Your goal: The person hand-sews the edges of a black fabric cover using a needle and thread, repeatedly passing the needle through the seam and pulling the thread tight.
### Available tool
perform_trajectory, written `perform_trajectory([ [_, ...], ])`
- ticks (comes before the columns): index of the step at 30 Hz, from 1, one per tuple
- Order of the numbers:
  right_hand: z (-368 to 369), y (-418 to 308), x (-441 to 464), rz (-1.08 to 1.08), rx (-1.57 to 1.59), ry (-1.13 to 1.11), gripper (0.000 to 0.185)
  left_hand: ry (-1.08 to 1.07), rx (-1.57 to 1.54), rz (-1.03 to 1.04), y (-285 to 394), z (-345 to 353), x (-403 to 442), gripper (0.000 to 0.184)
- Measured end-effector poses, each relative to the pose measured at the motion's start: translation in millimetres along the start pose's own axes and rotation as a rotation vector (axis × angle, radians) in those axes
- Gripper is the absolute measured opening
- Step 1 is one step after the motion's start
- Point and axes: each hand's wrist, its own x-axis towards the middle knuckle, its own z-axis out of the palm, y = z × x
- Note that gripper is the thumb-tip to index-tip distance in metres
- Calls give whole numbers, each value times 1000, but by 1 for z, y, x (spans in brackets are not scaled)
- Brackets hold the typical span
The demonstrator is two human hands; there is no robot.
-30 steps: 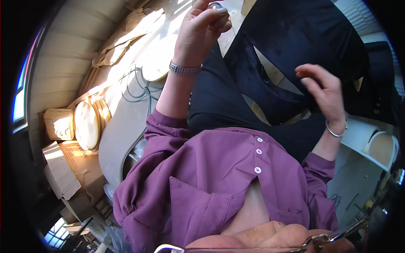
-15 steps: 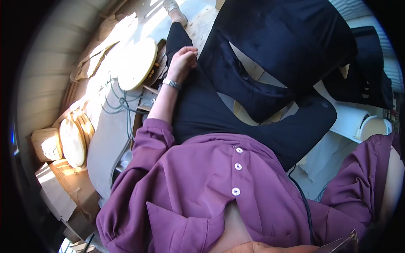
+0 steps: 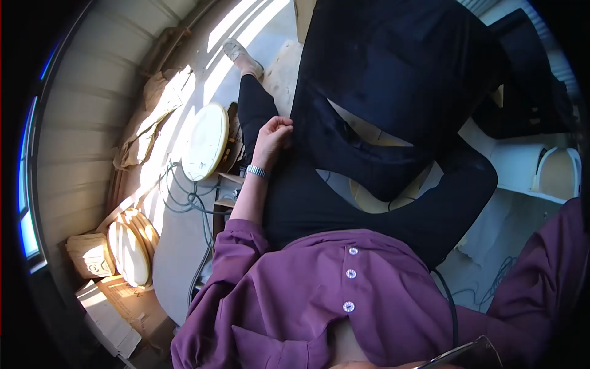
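Note:
My left hand (image 3: 272, 142), with a metal watch band at its wrist, rests near my black-trousered thigh, its fingers curled into a pinch. Whatever it may hold is too small or hidden to name. Beside it hangs a large black cloth (image 3: 393, 67), draped over a pale frame that shows through its openings. My right hand is out of view; only its purple sleeve (image 3: 541, 270) shows, raised at the right edge.
A round pale disc (image 3: 205, 141) stands left of my left hand, near looped green cables (image 3: 192, 198). Further left are stacked round discs (image 3: 130, 252) and a cardboard box (image 3: 138, 307). A white curved piece (image 3: 519, 165) stands at the right. My foot (image 3: 243, 56) is at the top.
My left hand has come down from the top of the view to beside my thigh. My right hand has left the view at the right, its sleeve now raised.

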Motion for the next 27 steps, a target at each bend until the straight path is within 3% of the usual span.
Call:
perform_trajectory([
  [6,-17,-5,-9,-28,-11,14,18,-44,84,-51,-24,-13,-20,11],
  [10,-81,-35,-28,-157,-9,96,18,-65,414,20,-27,2,-7,16],
  [13,-142,-55,-54,-283,51,296,18,-58,597,206,-39,25,7,20],
  [16,-167,-59,-79,-340,197,626,19,-32,695,219,-34,55,7,21],
  [19,-135,-48,-80,-241,451,816,19,-43,729,279,-45,66,15,23],
  [21,-74,-38,-63,-18,692,718,20,-18,804,238,-49,72,17,26],
  [22,-40,-39,-53,224,707,575,14,-4,885,204,-43,79,15,26],
  [24,30,-21,-37,387,384,308,10,32,1028,184,-40,88,15,27],
  [26,97,5,-33,400,195,200,16,70,1147,221,-44,94,20,27],
  [27,124,20,-34,444,225,180,18,76,1051,242,-52,91,25,22],
])
